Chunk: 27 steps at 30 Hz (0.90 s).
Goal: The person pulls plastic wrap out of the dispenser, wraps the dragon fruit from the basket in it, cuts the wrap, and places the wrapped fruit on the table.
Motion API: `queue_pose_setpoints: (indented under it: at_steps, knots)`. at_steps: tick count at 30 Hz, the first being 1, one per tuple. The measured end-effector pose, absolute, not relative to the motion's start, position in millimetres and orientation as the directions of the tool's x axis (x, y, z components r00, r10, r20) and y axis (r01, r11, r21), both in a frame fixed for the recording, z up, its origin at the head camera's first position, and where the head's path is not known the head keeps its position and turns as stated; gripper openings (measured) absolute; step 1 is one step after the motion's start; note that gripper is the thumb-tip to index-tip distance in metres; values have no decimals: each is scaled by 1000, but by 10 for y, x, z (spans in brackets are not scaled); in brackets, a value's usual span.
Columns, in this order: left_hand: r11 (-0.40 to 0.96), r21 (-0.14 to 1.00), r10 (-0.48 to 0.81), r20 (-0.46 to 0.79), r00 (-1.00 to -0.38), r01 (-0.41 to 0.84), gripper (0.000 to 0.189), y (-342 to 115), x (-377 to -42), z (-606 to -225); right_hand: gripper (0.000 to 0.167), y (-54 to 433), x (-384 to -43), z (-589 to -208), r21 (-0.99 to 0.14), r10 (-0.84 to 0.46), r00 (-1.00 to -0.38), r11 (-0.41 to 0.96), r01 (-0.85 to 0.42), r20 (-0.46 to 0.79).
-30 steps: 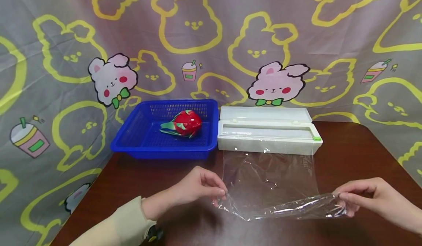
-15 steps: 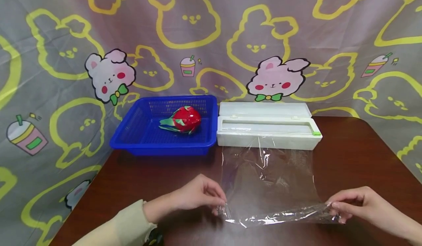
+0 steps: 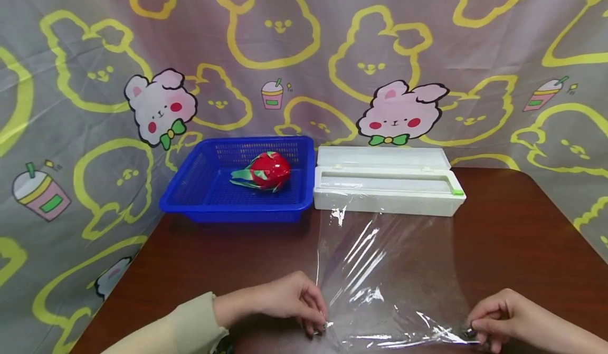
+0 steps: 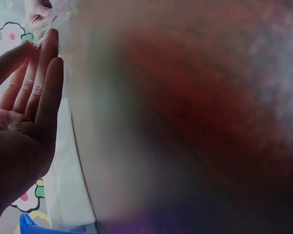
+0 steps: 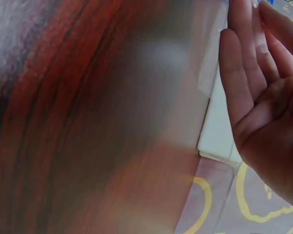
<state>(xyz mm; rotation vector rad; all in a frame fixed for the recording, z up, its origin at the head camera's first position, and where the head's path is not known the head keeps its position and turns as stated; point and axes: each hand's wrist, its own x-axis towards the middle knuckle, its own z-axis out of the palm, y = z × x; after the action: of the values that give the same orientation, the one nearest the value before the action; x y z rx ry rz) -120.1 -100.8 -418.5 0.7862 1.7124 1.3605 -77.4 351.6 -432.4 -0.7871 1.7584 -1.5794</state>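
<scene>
Pinches a clear film [image 3: 394,275] by its near edge, with thumb and fingers of the left grip [image 3: 287,300] at one corner and of the right grip [image 3: 505,316] at the other. Seems to be at the step of pulling out a sheet: stretched low over the counter [image 3: 527,238], reaching back to a white box [image 3: 389,204], apparently uncut, streaked with bright wrinkles. Calls next, probably, for even tension on both corners, then a cut along the box front, perhaps with the green piece [image 3: 457,192] at its right end (possibly a slider, too small to be sure). Just left of the box, a blue basket [image 3: 237,208] with a red fruit [image 3: 273,171] inside, toward the right; behind, an opened white lid [image 3: 382,157] and a patterned curtain [image 3: 328,37]. Could be hindered by the film itself, thin and apt to cling, and by the basket, close against the box (cannot tell whether touching).
</scene>
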Motion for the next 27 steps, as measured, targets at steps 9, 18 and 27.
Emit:
queue_pose_setpoints:
  at_steps: [9, 18, 27]
  knots:
    - [301, 952, 846, -245, -473, 45, 6, -1020, -1147, -4246, 18, 3530, -767, -4378, -985, -806, -570, 167, 39, -160]
    - [323, 928, 861, -208, -464, 185, 6, -1050, -1153, -4296, 18, 3546, -776, -4441, -970, -796, -596, 216, -110, -109]
    - [414, 817, 858, -205, -471, 400, 4, -1060, -1149, -4260, 17, 3558, -791, -4474, -953, -792, -605, 240, -187, -81]
